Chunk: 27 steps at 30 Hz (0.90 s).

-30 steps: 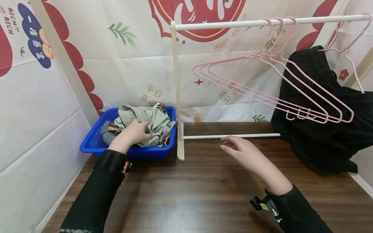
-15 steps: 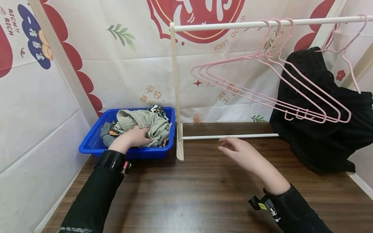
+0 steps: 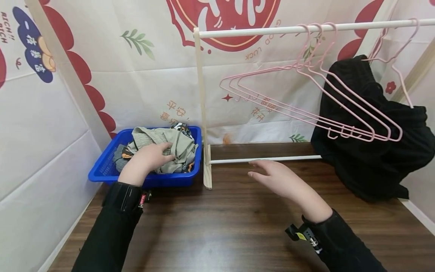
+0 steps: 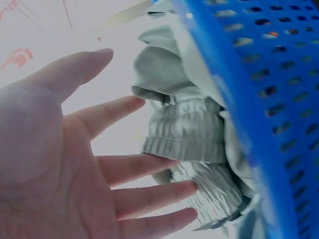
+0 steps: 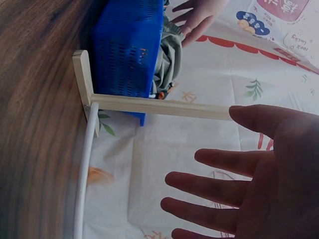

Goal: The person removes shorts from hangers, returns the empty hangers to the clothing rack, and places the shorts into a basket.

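In the head view my left hand (image 3: 146,160) is over a blue plastic basket (image 3: 170,182) at the left. Beneath it lies a grey-green garment with a ribbed elastic waistband (image 3: 185,145), heaped on other clothes. The left wrist view has the fingers straight and spread, their tips right at the ribbed waistband (image 4: 187,132), with nothing gripped. My right hand (image 3: 282,181) hovers above the wooden table, in front of the rack's lower bar. Its fingers (image 5: 209,191) are spread and extended in the right wrist view, and it holds nothing.
A rack stands right of the basket, with a white top rail (image 3: 244,32), a wooden post (image 3: 200,94) and a lower bar (image 3: 234,161). Several pink hangers (image 3: 289,109) hang there. A black garment (image 3: 360,151) hangs at the right. Printed cloth covers the walls.
My left hand has risen slightly off the grey-green garment, which has settled lower in the basket. The right hand stays nearly still. The head view has shifted a little.
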{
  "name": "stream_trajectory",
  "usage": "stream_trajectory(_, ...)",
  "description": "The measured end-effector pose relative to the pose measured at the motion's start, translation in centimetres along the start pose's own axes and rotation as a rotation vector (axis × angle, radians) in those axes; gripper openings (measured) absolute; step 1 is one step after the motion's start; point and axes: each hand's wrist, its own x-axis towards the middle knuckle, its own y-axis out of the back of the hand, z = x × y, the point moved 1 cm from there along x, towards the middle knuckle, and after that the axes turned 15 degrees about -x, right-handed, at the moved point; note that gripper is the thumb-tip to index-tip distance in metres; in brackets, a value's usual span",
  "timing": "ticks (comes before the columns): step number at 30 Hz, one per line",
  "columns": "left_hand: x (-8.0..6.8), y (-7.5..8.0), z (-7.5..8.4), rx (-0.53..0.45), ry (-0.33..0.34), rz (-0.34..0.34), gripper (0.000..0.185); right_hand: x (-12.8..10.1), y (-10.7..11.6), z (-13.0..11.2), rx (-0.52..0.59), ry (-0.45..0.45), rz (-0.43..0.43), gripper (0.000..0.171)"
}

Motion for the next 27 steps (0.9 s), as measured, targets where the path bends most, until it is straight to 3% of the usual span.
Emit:
stream_trajectory(7, -0.7, 0.4, 1.7, 0.002, 0.0, 0.098, 0.06, -0.1, 0.9, 0.0, 0.009, -0.031, 0.104, 0.041)
stream_trajectory(12, -1.2, 0.4, 2.9, -0.028, 0.055, 0.185, 0.06, -0.4, 1.8, 0.1, 0.036, -0.046, 0.167, 0.036)
stream_trajectory(18, -2.1, 0.4, 3.9, -0.045, 0.127, 0.366, 0.055, -0.8, 2.6, 0.4, 0.074, -0.066, 0.212, 0.035)
stream_trajectory(22, -2.5, 0.2, 5.1, -0.083, 0.102, 0.458, 0.052, -1.2, 2.9, 0.9, 0.093, -0.078, 0.249, 0.033)
stream_trajectory(27, -2.9, -0.2, 6.7, -0.13, 0.06, 0.506, 0.048, -1.9, 3.3, 1.5, 0.091, -0.084, 0.303, 0.037)
